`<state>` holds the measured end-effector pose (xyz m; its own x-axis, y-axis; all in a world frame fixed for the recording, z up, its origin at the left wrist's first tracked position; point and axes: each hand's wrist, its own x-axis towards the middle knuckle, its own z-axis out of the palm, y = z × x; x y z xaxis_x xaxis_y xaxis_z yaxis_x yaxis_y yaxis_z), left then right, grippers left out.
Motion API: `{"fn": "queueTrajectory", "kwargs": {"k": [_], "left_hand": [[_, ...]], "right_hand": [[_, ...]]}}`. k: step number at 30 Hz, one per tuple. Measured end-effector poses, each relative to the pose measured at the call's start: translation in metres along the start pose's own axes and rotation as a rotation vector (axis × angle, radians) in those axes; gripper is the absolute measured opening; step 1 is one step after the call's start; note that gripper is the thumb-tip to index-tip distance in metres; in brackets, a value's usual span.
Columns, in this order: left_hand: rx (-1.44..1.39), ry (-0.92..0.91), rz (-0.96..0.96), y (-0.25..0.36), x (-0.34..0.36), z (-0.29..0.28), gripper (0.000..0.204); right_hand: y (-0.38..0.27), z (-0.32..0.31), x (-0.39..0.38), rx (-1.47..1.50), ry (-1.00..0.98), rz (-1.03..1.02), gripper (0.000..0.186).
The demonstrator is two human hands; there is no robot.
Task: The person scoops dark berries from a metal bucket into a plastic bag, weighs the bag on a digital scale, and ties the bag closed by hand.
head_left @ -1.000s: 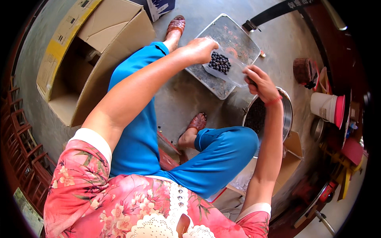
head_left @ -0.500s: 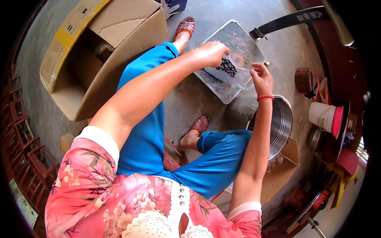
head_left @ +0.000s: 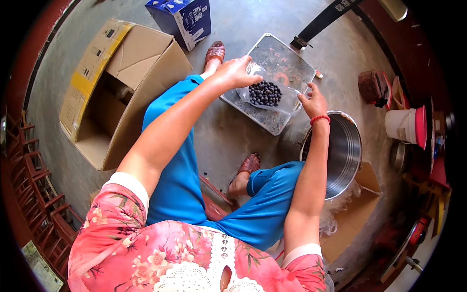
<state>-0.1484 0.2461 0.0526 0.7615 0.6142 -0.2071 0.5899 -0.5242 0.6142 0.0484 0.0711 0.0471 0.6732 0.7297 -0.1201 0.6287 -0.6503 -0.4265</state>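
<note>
A clear plastic bag (head_left: 289, 101) holding many small dark round seeds or berries (head_left: 265, 93) lies on a metal-rimmed platform (head_left: 292, 63), like that of a floor scale. My left hand (head_left: 237, 73) is at the bag's far left side, its thumb and fingers closed on the plastic edge. On the other side, my right hand (head_left: 314, 103), with a red bracelet at the wrist, pinches the bag's right edge. The bag's mouth spreads between both hands, showing the dark pile. Just below my right wrist stands a large steel pot (head_left: 344, 155) with dark contents partly hidden by my forearm.
An open cardboard box (head_left: 146, 92) stands at the left, with a blue carton (head_left: 187, 22) behind it. A black post (head_left: 323, 24) rises beyond the platform. At the right are a dark red round container (head_left: 372, 87) and a white bucket (head_left: 401, 125). Cardboard (head_left: 352, 219) lies beside the pot.
The bag's mouth has been spread wider and more of the dark pile shows. My left hand has moved left, off the pile. The whole view has shifted slightly.
</note>
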Motion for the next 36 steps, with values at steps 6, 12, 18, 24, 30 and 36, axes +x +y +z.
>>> {"fn": "queueTrajectory", "kwargs": {"k": [6,12,18,24,30,36], "left_hand": [[0.084,-0.137,0.003,-0.021,-0.002,0.013,0.048],[-0.171,0.152,0.261,-0.009,-0.001,0.019,0.021],[-0.575,0.136,0.442,0.0,0.004,0.021,0.014],[-1.056,-0.332,0.239,0.007,0.0,0.039,0.02],[-0.97,-0.378,0.359,0.007,0.007,0.048,0.052],[-0.682,-0.334,0.429,-0.007,0.01,0.083,0.048]], "right_hand": [[0.008,0.027,0.004,-0.092,-0.143,-0.113,0.047],[0.004,0.011,0.0,0.003,0.1,-0.098,0.007],[-0.017,-0.011,-0.014,0.161,0.17,-0.171,0.011],[-0.03,0.003,-0.019,0.123,0.172,-0.294,0.013],[-0.046,0.021,-0.018,0.225,-0.011,-0.592,0.023],[-0.055,0.026,-0.017,0.291,-0.071,-0.562,0.012]]}}
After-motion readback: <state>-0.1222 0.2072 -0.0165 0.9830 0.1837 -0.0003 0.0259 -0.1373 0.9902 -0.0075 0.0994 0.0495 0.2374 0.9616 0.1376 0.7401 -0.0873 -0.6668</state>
